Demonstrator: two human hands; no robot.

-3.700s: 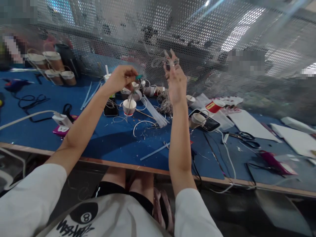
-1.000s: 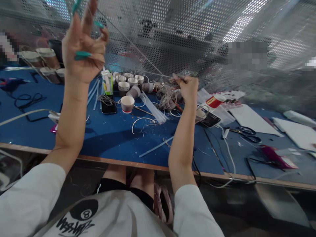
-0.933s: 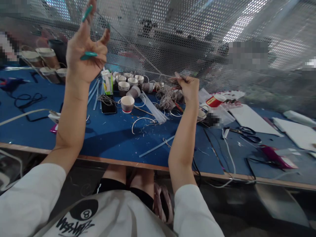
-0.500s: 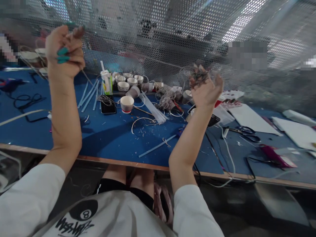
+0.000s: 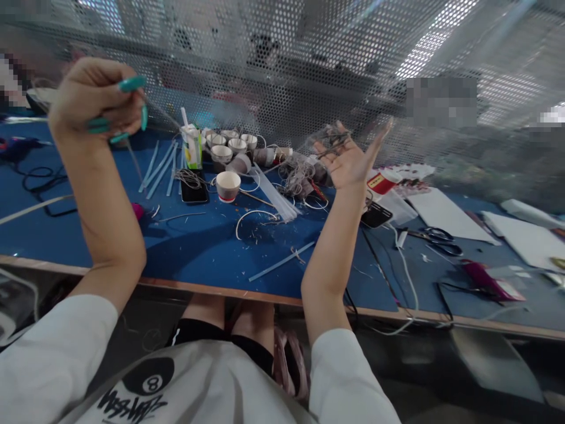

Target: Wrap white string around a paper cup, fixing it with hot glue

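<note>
Perforated mesh backs the blue tabletop; left hand, upper left, fisted on thin wire; right hand, centre, splayed, cradles its tangle; it could slip off.

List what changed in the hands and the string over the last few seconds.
The left hand rose from table height, then swung out to the left, its grip closed on the thin string. The right hand dropped and moved right; its fingers opened, with a tangled bundle of string on the palm. The paper cup and phone stayed put.
</note>
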